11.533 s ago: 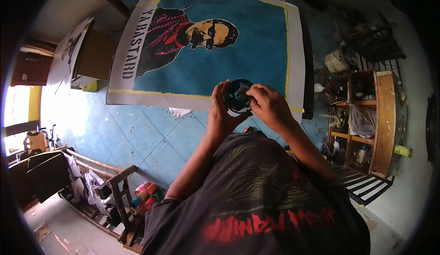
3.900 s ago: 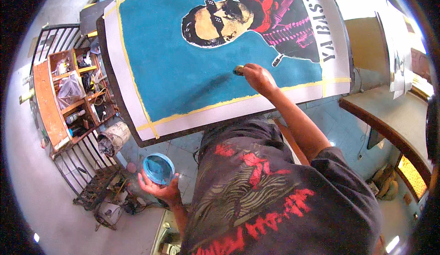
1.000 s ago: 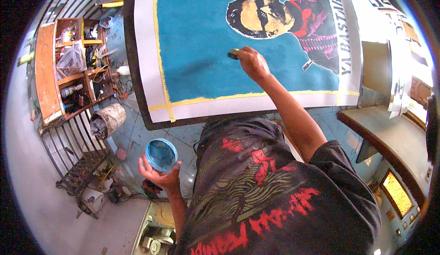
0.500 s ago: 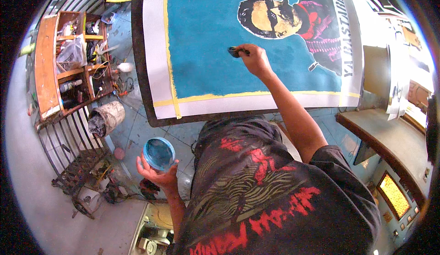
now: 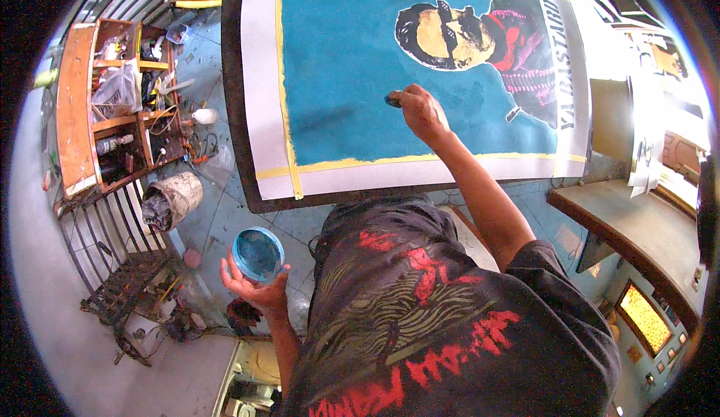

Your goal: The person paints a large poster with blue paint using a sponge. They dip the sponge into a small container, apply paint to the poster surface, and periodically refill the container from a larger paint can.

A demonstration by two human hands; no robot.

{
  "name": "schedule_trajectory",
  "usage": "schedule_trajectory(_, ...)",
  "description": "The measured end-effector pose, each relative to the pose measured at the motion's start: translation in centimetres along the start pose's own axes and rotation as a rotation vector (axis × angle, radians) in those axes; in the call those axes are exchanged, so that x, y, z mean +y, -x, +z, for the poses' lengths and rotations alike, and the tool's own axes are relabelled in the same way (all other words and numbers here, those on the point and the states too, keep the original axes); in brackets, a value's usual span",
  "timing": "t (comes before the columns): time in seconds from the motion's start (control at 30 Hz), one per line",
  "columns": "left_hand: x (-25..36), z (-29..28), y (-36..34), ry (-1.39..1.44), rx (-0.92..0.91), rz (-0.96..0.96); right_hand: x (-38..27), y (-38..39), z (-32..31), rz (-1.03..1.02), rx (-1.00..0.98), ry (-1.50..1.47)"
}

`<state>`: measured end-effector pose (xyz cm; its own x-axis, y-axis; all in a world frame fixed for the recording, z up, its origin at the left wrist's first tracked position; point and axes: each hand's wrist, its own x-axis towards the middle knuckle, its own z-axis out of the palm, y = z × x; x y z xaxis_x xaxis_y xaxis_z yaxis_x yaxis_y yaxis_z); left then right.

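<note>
In front of me a board bears a white sheet with a blue painted field (image 5: 341,57) and a stencil-like portrait (image 5: 450,34) on its right. My right hand (image 5: 424,115) is closed on a small dark paint applicator (image 5: 393,99), held at the blue field just below the portrait. Whether it is a sponge or a brush I cannot tell; fingers cover most of it. My left hand (image 5: 259,288) holds a round light-blue tub (image 5: 258,255) from below, fingers curled round it. Blue paint coats its inside. Yellow masking tape (image 5: 360,162) borders the field.
At the left stands a wooden shelf (image 5: 79,109) full of tools and bags. Near it, a stained bucket (image 5: 174,201) rests on the blue tiled floor, with a dark metal rack (image 5: 131,286) below. A brown-edged counter (image 5: 622,214) juts in at the right.
My right hand has shifted slightly nearer to me over the blue field. A darker streak now shows on the blue to its left. My left hand still holds the tub.
</note>
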<state>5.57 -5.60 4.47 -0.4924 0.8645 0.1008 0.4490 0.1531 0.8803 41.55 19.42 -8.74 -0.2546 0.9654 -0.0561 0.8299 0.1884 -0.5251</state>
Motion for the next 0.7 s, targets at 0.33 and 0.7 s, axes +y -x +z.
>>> schedule_trajectory(0.33,-0.4,-0.4,-0.6,0.083,-0.024,0.002,0.3,-1.9,1.9,-0.129,-0.032,0.020)
schedule_trajectory(0.7,-0.7,-1.0,0.7,-0.021,0.045,0.024,-1.5,0.2,3.7,-0.151,0.072,-0.039)
